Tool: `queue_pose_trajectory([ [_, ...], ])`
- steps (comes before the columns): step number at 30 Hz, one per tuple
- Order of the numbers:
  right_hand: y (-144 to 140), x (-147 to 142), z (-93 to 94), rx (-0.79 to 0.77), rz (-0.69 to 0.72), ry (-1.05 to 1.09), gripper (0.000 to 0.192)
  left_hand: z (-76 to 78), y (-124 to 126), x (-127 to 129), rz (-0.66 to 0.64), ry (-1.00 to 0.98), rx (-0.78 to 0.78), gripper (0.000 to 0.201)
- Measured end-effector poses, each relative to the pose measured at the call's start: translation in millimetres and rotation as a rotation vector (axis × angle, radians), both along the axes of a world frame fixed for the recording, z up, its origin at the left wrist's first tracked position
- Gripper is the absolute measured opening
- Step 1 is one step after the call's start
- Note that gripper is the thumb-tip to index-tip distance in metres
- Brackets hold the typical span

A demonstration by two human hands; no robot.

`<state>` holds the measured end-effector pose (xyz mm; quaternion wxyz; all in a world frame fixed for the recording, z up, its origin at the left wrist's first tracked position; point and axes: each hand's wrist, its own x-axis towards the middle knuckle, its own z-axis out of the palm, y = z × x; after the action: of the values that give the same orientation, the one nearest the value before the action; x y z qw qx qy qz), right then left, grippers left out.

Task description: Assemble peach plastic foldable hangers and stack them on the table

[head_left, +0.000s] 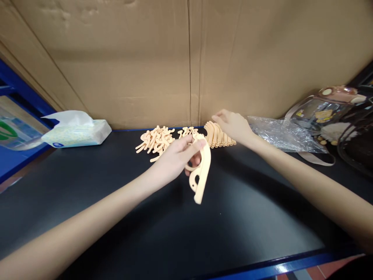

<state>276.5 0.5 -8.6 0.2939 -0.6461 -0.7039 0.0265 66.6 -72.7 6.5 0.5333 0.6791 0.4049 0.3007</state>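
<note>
Left hand (177,157) pinching peach piece (201,171)

We have 1 head-worn view, looking forward and down, close over the black counter (122,217) toward the cardboard wall (145,58).

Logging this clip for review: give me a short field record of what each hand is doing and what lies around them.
surface: black tabletop with a blue edge, cardboard wall behind
left hand: holds a peach plastic piece with cut-out loops, lifted off the table
right hand: reaches to a neat row of peach pieces, fingers resting on it
loose pile: same peach pieces, scattered left of the row
far left: tissue pack
right: crumpled clear plastic bag, transparent bag with strap
</note>
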Motion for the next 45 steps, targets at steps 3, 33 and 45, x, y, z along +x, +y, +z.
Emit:
queue_pose_trajectory([
  [3,-22.4,-14.6,14.2,-0.168,0.448,0.388,0.060,10.2,10.9,6.1,0.049,-0.047,0.120,0.022],
  [33,-20.1,7.8,30.3,-0.029,0.337,0.667,0.017,-2.3,60.6,-5.4,0.170,0.592,0.667,0.033],
  [45,-22.4,6.8,30.0,0.221,0.209,0.744,0.015,-9.4,81.6,-3.8,0.237,0.370,0.386,0.063],
])
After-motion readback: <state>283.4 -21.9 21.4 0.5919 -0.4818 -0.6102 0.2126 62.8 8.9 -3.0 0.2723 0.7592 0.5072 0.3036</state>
